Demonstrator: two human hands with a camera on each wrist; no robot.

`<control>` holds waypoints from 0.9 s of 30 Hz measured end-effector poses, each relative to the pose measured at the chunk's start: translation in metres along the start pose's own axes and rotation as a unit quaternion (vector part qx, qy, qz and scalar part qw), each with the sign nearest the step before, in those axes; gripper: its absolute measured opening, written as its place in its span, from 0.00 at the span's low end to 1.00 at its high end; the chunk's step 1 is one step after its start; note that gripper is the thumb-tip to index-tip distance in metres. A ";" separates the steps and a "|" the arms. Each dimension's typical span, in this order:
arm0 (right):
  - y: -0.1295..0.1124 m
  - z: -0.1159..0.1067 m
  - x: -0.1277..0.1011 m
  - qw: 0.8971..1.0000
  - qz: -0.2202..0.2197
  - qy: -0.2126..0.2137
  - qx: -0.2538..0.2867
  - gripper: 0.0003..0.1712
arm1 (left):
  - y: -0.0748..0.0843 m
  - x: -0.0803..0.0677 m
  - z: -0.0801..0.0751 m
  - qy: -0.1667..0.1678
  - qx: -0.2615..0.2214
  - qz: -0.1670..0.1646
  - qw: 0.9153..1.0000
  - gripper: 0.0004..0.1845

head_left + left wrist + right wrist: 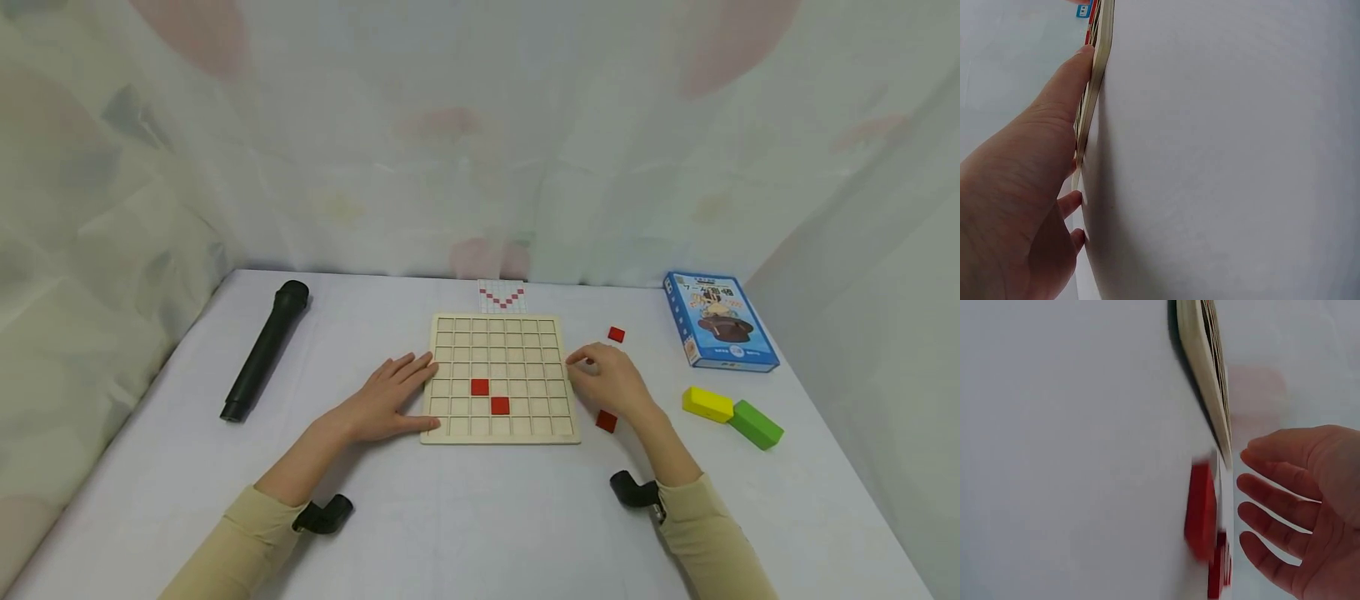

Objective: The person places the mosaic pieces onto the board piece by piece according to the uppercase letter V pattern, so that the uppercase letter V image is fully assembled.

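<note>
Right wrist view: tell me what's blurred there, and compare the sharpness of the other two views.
Right wrist view: the red tiles are smeared by blur; the right hand and board edge are soft. Left wrist view: left hand fairly sharp against the board, even light. Head view: sharp, soft diffuse light, edges bowed by the wide lens.

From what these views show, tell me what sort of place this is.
Probably a staged recording booth, not a home: a white table hemmed in by draped pale cloth, with a wooden grid board the left hand steadies, red tiles by the right hand, and a boxed game.
</note>
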State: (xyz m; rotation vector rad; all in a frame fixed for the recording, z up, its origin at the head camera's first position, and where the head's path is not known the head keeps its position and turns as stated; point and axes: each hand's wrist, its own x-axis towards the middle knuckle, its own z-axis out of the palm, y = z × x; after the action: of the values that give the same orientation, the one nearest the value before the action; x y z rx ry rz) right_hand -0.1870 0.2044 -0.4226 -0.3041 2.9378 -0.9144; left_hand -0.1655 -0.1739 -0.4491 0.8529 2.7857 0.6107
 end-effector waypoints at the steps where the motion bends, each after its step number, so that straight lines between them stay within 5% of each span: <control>1: 0.004 -0.004 -0.001 1.000 0.014 0.002 -0.005 0.12 | 0.000 0.000 0.000 0.000 0.001 0.000 1.000 0.50; 11: 0.034 -0.024 0.004 0.994 0.102 0.020 -0.039 0.17 | -0.002 0.000 0.000 0.002 -0.001 0.003 1.000 0.50; 22: 0.033 -0.014 0.017 0.997 0.069 0.018 0.022 0.18 | -0.002 -0.001 0.001 0.002 -0.003 0.005 1.000 0.49; 27: 0.032 -0.014 0.017 0.996 0.081 0.023 -0.002 0.20 | -0.002 -0.001 0.000 0.001 -0.003 0.006 1.000 0.50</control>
State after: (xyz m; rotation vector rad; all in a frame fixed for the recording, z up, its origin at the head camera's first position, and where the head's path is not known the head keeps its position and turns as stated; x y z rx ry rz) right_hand -0.2103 0.2348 -0.4288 -0.0444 2.9517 -0.9047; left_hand -0.1655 -0.1757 -0.4496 0.8676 2.7814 0.6229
